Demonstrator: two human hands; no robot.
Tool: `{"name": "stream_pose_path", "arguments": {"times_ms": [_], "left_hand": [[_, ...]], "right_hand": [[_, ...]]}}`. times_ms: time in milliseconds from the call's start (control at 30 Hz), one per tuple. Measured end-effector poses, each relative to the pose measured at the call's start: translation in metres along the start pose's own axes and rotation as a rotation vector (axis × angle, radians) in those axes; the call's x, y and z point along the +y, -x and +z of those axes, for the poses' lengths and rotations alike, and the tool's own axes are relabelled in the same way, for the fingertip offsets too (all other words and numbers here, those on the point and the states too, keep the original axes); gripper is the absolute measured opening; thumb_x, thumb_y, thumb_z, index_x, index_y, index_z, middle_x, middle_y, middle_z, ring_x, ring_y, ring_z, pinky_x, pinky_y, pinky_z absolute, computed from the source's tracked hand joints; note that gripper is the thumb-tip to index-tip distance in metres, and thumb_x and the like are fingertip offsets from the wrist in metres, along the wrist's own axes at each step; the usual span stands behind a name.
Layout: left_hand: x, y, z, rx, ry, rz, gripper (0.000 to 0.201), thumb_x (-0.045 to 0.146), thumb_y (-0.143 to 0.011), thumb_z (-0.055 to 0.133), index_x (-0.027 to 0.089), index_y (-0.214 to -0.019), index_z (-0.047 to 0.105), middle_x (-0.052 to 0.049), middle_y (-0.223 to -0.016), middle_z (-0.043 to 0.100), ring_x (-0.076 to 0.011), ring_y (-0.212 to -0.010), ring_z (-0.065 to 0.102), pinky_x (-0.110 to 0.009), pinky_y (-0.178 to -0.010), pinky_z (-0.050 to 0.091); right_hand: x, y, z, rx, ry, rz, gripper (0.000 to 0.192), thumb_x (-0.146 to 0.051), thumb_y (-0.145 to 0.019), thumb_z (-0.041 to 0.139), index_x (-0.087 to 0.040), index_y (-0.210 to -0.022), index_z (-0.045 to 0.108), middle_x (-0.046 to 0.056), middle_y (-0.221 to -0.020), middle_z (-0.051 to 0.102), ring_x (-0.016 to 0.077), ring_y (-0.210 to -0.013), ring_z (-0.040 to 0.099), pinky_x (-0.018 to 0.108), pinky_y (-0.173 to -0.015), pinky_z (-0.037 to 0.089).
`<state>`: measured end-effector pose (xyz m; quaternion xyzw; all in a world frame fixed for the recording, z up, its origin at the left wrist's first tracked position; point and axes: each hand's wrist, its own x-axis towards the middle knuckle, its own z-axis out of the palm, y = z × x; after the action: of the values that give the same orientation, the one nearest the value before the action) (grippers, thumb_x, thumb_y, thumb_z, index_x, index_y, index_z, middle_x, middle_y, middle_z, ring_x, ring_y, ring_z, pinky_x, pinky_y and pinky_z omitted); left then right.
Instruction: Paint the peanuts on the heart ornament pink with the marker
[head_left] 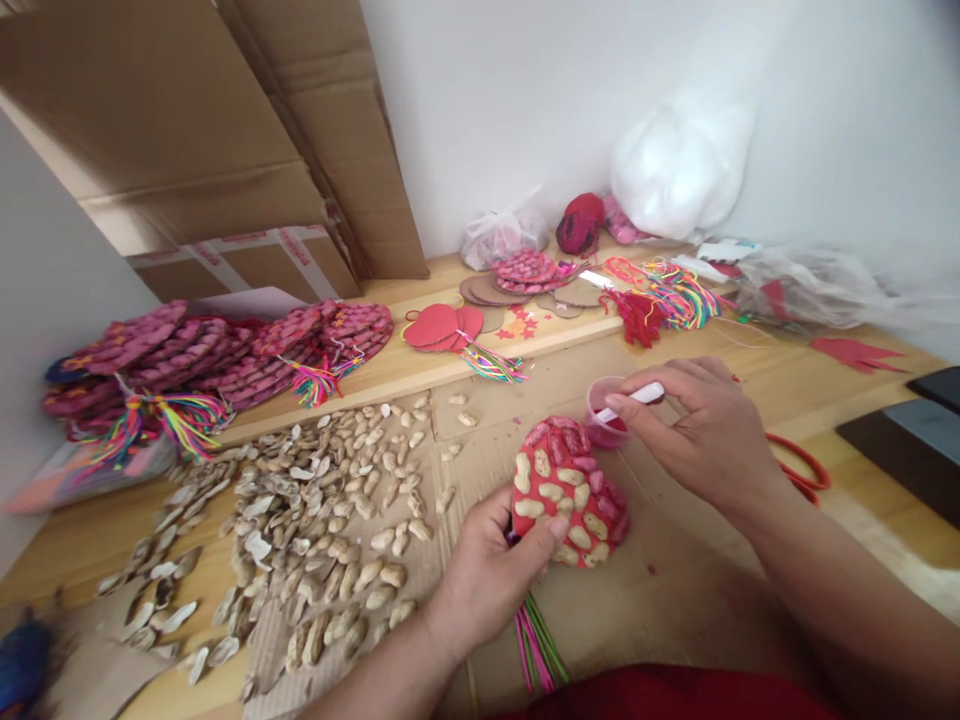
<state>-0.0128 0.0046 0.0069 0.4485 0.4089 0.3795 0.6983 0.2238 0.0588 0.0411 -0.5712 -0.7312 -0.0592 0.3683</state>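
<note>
My left hand (pixel 499 570) grips a red card piece covered with peanut shells (pixel 559 490), thumb on its face. Shells along its top and right edge are coated pink; the rest are plain tan. Green and pink tassel strands (pixel 536 640) hang below it. My right hand (pixel 694 430) pinches what looks like a paintbrush with a white handle (pixel 634 402). Its lower end is in a small clear cup of pink paint (pixel 606 428), so the tip is hidden. The cup stands just beyond the card, on a cardboard sheet (pixel 660 590).
Loose peanut shells (pixel 330 540) spread over the left side. Behind them, finished pink pieces with tassels (pixel 217 350) are stacked on a raised wooden ledge. Red heart cutouts (pixel 435 328), yarn (pixel 580 223) and plastic bags (pixel 810 285) lie farther back. A dark device (pixel 911 455) lies right.
</note>
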Motion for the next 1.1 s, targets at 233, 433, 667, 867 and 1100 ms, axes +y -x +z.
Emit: {"name": "stream_pose_path", "arguments": {"times_ms": [233,433,667,867,1100], "left_hand": [[-0.002,0.001,-0.001,0.002,0.004,-0.004,0.031,0.047,-0.083,0.081,0.017,-0.092,0.077,0.003,-0.067,0.063,-0.0078,-0.056,0.045,-0.019,-0.058,0.041],[-0.003,0.002,-0.001,0.012,-0.014,0.0,0.03,0.046,-0.083,0.081,0.017,-0.088,0.074,0.004,-0.065,0.06,-0.0079,-0.055,0.043,-0.019,-0.055,0.037],[-0.001,0.0,-0.003,-0.012,-0.024,-0.004,0.034,0.048,-0.084,0.08,0.015,-0.085,0.07,0.004,-0.063,0.055,-0.0079,-0.056,0.043,-0.018,-0.053,0.036],[-0.002,0.0,-0.002,-0.007,-0.023,-0.032,0.04,0.052,-0.083,0.079,0.014,-0.088,0.068,0.003,-0.067,0.057,-0.0069,-0.054,0.041,-0.018,-0.05,0.036],[-0.004,-0.001,-0.003,-0.017,-0.047,-0.023,0.041,0.054,-0.085,0.075,0.014,-0.091,0.067,0.002,-0.069,0.057,-0.0072,-0.054,0.043,-0.019,-0.051,0.038]], "right_hand": [[-0.003,0.0,-0.001,-0.027,-0.014,0.023,0.013,-0.039,-0.091,0.067,-0.029,-0.087,0.074,0.001,-0.086,0.078,0.0214,-0.079,0.063,0.04,-0.083,0.042],[-0.002,0.001,-0.001,-0.016,0.019,0.026,0.018,-0.042,-0.09,0.066,-0.026,-0.086,0.075,0.002,-0.08,0.075,0.0215,-0.077,0.06,0.039,-0.08,0.043],[0.003,-0.001,-0.011,0.072,0.065,0.028,0.019,-0.042,-0.089,0.069,-0.024,-0.084,0.072,0.004,-0.08,0.077,0.0224,-0.08,0.062,0.039,-0.08,0.045],[-0.009,0.0,-0.023,0.339,-0.1,0.127,0.007,-0.032,-0.087,0.072,-0.025,-0.089,0.071,0.003,-0.085,0.075,0.0187,-0.079,0.067,0.035,-0.076,0.051],[-0.046,0.014,-0.021,0.043,-0.448,-0.096,0.017,-0.022,-0.087,0.069,-0.031,-0.1,0.069,0.002,-0.092,0.07,0.0221,-0.095,0.065,0.041,-0.086,0.052]]}}
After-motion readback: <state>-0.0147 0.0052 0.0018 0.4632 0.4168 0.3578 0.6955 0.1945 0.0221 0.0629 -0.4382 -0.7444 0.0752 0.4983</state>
